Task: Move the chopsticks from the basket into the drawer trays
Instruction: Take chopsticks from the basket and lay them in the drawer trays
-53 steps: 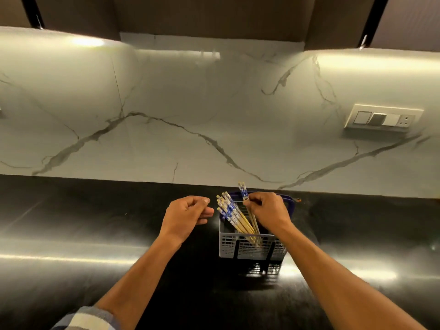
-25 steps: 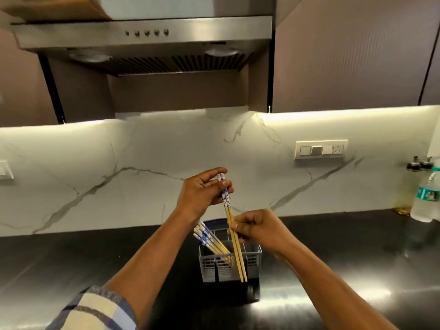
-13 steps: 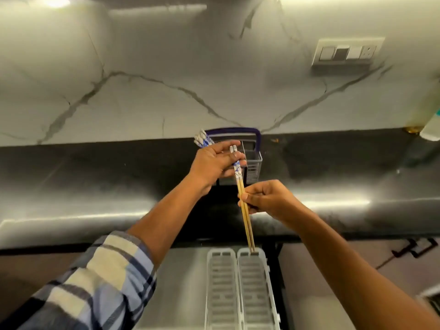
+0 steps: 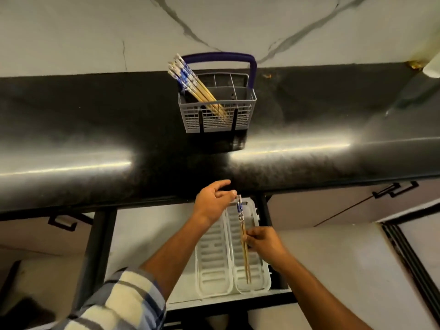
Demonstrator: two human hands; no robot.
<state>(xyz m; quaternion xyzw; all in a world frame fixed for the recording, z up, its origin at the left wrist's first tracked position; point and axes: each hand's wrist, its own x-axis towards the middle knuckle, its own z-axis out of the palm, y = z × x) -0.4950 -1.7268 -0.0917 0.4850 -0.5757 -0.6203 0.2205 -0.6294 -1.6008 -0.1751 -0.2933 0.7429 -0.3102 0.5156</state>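
A grey cutlery basket [image 4: 240,116] with a blue handle stands on the black counter and holds several chopsticks [image 4: 190,83] with blue-and-white tops, leaning left. Below, in the open drawer, two white slotted trays lie side by side: a left tray [image 4: 213,265] and a right tray [image 4: 256,267]. A pair of chopsticks [image 4: 244,239] lies lengthwise over the right tray. My right hand [image 4: 263,241] pinches the pair at its middle. My left hand [image 4: 214,201] touches its patterned top end with its fingertips.
The black counter [image 4: 95,148] runs across the view, its front edge overhanging the drawer. The open drawer [image 4: 147,234] has dark side rails. Closed cabinet fronts with black handles [image 4: 395,189] flank it. A marble wall rises behind.
Both hands have carried the pair of chopsticks down from in front of the counter into the drawer. The pair now lies flat over the right tray. The view has tilted downward.
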